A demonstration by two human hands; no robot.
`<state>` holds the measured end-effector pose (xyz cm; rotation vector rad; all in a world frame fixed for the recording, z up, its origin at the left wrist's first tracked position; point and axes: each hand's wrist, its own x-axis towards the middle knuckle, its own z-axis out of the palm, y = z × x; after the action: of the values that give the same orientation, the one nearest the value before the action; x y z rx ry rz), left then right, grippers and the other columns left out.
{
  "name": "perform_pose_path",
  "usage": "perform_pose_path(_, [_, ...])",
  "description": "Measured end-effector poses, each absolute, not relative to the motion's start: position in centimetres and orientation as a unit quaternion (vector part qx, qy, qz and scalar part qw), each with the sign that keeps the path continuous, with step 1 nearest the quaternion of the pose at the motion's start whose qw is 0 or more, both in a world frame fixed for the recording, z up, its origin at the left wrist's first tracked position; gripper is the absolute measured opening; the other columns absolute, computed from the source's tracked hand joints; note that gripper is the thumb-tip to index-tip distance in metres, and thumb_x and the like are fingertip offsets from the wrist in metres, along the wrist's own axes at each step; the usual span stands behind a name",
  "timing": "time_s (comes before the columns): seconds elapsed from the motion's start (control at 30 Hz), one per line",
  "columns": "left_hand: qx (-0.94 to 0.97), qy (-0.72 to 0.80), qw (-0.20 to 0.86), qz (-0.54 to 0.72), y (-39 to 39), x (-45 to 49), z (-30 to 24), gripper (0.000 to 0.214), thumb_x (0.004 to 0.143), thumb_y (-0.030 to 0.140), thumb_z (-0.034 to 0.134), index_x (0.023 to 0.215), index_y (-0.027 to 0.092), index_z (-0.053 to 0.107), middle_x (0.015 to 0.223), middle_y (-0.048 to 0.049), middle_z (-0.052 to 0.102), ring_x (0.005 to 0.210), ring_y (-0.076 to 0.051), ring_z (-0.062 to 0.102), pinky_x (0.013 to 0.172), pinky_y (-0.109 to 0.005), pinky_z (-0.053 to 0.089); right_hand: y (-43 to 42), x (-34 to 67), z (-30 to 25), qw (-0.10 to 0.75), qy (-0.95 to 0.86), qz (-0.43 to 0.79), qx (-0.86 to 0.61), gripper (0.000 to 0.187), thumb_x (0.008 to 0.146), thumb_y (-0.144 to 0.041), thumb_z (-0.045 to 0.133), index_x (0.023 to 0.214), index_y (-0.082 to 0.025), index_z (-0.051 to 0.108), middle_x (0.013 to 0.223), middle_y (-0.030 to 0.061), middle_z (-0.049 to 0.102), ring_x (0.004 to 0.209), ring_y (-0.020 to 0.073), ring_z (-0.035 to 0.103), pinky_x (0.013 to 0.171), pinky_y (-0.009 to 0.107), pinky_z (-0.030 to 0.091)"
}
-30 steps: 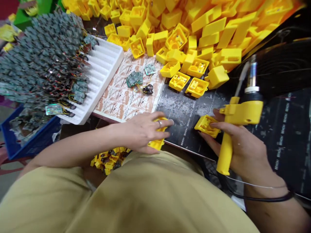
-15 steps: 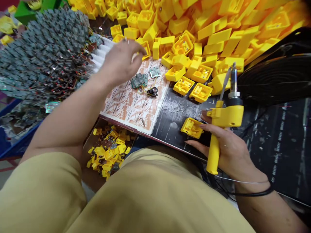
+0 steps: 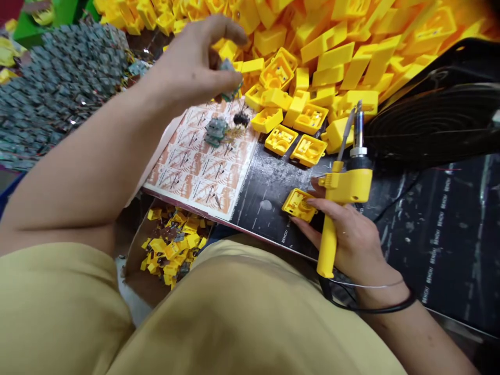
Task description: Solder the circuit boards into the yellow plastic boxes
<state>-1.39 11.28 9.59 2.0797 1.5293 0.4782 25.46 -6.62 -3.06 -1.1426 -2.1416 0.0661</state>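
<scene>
left hand [image 3: 191,65] has lifted clear of the grey-green mass of circuit boards and now hangs above the far edge of the bench, thumb and fingertips [image 3: 236,78] pinched together on a small grey-green circuit board [image 3: 227,79]. the board is partly hidden by those fingers, so its wiring is hard to make out.

right hand [image 3: 351,239] sits near the bench's near edge, curled around the handle of a yellow plastic soldering iron [image 3: 344,186], its metal tip pointing away and up. 2 of its lower fingers [image 3: 302,225] touch a square yellow plastic housing [image 3: 299,204], which lies open side up on a black printed bench mat [image 3: 269,198].

just beyond, a tan patterned paper sheet [image 3: 199,166] carries 1 small cluster of boards [image 3: 215,131] and a black round component [image 3: 241,120]. a heap of yellow plastic housings [image 3: 312,41] fills the far right, a black ribbed disc [image 3: 429,122] stands at the right, and a cardboard box of yellow pieces [image 3: 172,255] sits below the near edge.
</scene>
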Motion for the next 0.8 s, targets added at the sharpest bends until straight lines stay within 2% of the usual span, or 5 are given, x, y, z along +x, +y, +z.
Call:
perform_pose_path(0.2, [0.722,0.571,0.375,0.112,2.8,-3.4,4.1,0.029,0.081,0.032,0.057,0.097,0.015,0.073,0.064,-0.0015,0.064,0.05,-0.009,0.05,0.049,-0.024,0.039,-7.5,25.1,-2.7,0.378,-0.812,0.087,-0.436,0.054,0.079,-0.021,0.079,0.125,-0.02,0.05,0.118,0.0125,0.067,0.097,0.0232,0.071,0.075,0.031,0.06])
perform_pose_path(0.3, [0.79,0.569,0.224,0.044,-0.7,-3.9,1.9,0.032,0.089,0.035,0.051,0.1,0.018,0.075,0.069,-0.0037,0.069,0.062,-0.014,0.06,0.06,-0.027,0.046,-7.7,24.4,-2.4,0.367,-0.826,0.099,-0.417,0.052,0.081,-0.023,0.077,0.125,-0.02,0.05,0.099,0.0059,0.07,0.095,0.0213,0.071,0.073,0.028,0.059])
perform_pose_path(0.47, [0.889,0.458,0.008,0.01,-2.0,-4.7,2.9,0.029,0.093,0.037,0.051,0.095,0.023,0.077,0.12,-0.0117,0.069,0.107,-0.032,0.062,0.085,-0.045,0.05,-7.5,23.8,-2.5,0.329,-0.851,0.096,-0.398,0.044,0.085,-0.027,0.073,0.123,-0.02,0.053,0.087,0.0021,0.067,0.085,0.0191,0.07,0.069,0.027,0.057])
perform_pose_path(0.63, [0.941,0.327,0.09,0.016,-1.1,-5.1,3.7,0.032,0.095,0.023,0.048,0.12,0.021,0.067,0.121,-0.0092,0.068,0.111,-0.026,0.059,0.095,-0.041,0.047,-7.5,24.5,-2.2,0.32,-0.848,0.097,-0.411,0.053,0.083,-0.038,0.074,0.128,-0.023,0.05,0.106,0.0064,0.068,0.092,0.023,0.069,0.075,0.035,0.06])
perform_pose_path(0.8, [0.951,0.28,0.13,0.021,-0.6,-3.9,2.0,0.019,0.093,0.027,0.055,0.091,0.024,0.074,0.115,-0.0044,0.072,0.114,-0.026,0.058,0.099,-0.043,0.037,-7.3,23.7,-2.5,0.326,-0.841,0.099,-0.421,0.048,0.085,-0.033,0.072,0.126,-0.023,0.05,0.102,0.0053,0.069,0.087,0.022,0.07,0.072,0.034,0.06])
